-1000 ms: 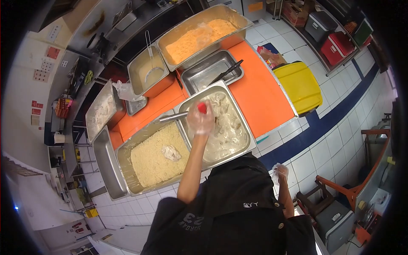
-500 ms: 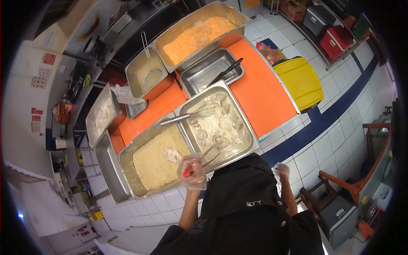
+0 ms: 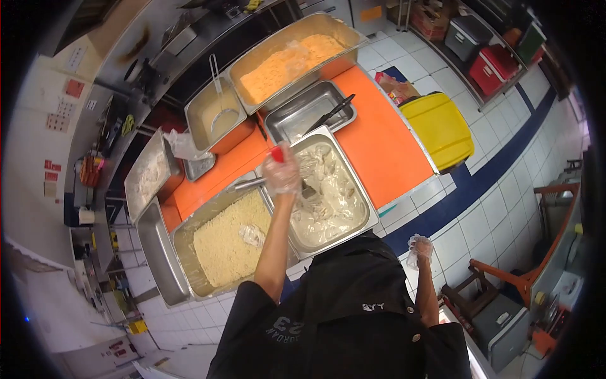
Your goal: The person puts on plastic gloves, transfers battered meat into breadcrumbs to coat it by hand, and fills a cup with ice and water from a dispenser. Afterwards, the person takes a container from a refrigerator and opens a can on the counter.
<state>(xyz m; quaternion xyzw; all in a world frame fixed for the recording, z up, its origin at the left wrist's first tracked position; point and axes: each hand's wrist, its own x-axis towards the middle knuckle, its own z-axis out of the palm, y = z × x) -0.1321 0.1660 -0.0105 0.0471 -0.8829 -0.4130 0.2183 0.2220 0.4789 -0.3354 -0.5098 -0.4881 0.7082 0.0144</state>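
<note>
My left hand [image 3: 282, 174], in a clear plastic glove, is closed around red-handled tongs [image 3: 276, 153]. It is over the near side of a steel pan [image 3: 372, 219] of pale batter with coated pieces of what looks like raw chicken [image 3: 325, 202]. The tongs' metal end [image 3: 307, 191] reaches into the batter. Beside this hand, a whisk [image 3: 249, 184] rests across the pan's edge, partly hidden. One batter-coated piece [image 3: 252, 235] lies on pale crumbs [image 3: 218, 243] in the neighbouring pan. Away from the table, my gloved right hand [image 3: 420, 251] hangs with loosely bent fingers, apparently holding nothing.
On the orange table [image 3: 391, 151] stand a deep pan of orange breading [image 3: 284, 66], a container with a ladle [image 3: 218, 95], a shallow tray with a black-handled utensil [image 3: 331, 114], and a pan of white flour [image 3: 148, 167]. A yellow-lidded bin [image 3: 437, 129] stands beyond the table's right edge.
My left hand with the tongs has moved up and forward from the near edge of the pans to over the batter. The right hand has barely moved.
</note>
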